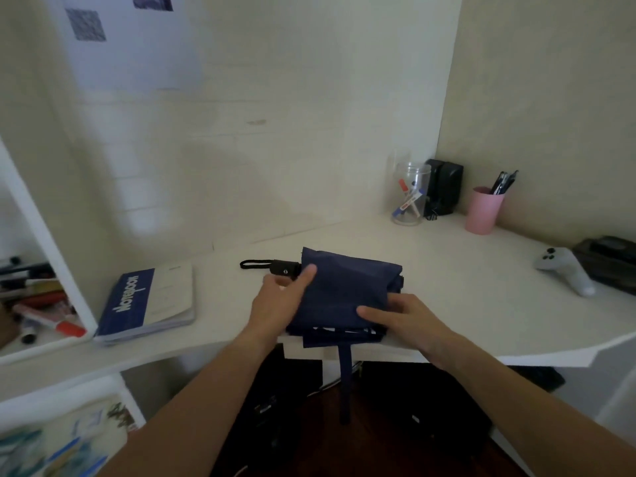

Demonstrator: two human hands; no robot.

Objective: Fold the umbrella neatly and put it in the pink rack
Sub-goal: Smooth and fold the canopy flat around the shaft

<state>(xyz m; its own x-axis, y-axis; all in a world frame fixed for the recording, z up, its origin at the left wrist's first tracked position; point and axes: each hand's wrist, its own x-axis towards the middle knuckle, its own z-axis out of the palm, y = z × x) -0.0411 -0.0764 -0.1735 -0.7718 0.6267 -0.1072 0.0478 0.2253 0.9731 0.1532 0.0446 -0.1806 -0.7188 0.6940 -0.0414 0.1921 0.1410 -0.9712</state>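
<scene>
- Head view: left hand [280,297] lies flat, fingers straight, on the navy umbrella [344,290]; right hand [399,316] presses its near-right folds, fingers barely bent.
- Umbrella lies collapsed at the table [464,270] near edge, its strap [344,380] hanging unfastened; folding looks unfinished.
- No pink rack is identifiable.
- Far right, a pink cup [483,215] holds pens; a clear jar [409,197] holds markers.

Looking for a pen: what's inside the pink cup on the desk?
Dark pens or markers stick out of the pink cup, leaning right. Its opaque wall hides their lower parts and anything else inside.
</scene>
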